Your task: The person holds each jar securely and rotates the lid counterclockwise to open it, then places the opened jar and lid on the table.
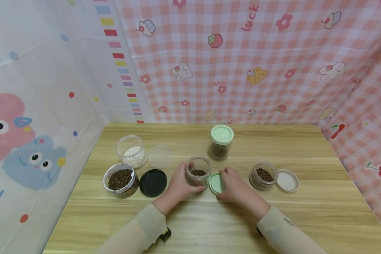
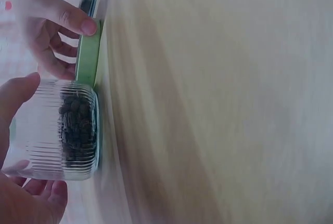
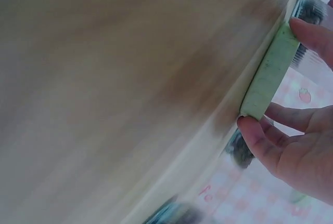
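Note:
My left hand grips a clear ribbed jar around its sides, thumb on one side and fingers on the other. The jar stands upright and uncovered on the table, with dark brown bean-like pieces in its lower part. Just right of it, my right hand pinches a round light green lid by its edge, thumb and fingertips at opposite sides. This lid lies flat on the wooden table, close beside the jar. Behind both stands another ribbed jar, topped by a green lid.
On the right are an uncovered jar of brown pieces and a white lid. To the left stand a jar of white grains and a wide jar of brown pieces, with a clear lid and black lid nearby.

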Motion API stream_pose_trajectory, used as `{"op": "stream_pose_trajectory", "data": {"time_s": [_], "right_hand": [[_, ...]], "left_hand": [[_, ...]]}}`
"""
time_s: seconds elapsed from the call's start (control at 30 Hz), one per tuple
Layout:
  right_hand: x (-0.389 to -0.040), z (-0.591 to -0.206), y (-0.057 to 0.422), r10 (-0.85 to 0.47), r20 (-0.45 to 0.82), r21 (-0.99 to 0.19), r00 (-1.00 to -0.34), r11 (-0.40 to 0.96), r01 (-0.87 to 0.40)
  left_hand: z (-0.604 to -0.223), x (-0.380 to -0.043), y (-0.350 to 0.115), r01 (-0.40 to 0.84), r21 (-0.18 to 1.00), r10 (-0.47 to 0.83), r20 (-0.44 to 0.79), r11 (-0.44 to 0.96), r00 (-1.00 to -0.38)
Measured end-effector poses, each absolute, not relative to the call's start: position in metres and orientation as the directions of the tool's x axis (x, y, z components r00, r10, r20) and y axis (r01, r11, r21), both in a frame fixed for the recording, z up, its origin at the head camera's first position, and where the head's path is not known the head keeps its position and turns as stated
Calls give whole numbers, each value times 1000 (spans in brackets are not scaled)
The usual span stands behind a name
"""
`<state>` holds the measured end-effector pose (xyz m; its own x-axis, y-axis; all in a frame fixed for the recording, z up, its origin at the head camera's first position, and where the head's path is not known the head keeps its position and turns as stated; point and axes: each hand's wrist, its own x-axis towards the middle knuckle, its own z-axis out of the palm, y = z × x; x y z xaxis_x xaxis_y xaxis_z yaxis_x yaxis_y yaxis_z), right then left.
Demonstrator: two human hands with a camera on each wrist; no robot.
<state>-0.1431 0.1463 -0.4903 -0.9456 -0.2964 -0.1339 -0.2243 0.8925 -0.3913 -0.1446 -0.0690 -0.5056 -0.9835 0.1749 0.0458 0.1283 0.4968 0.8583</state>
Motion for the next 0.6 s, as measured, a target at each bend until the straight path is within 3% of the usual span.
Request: {"op": "stream_pose_trajectory", "data": {"time_s": [0.3, 0.6], "right_hand": [[-169, -495, 110, -321, -102, -393, -942, 883, -258], [-181, -492, 88, -335, -117, -320, -935, 904, -284]], "left_hand": [[-505, -164, -89, 29, 855, -21, 46, 517, -999], [-501, -176, -96, -4, 858, -97, 53, 514, -994]]}}
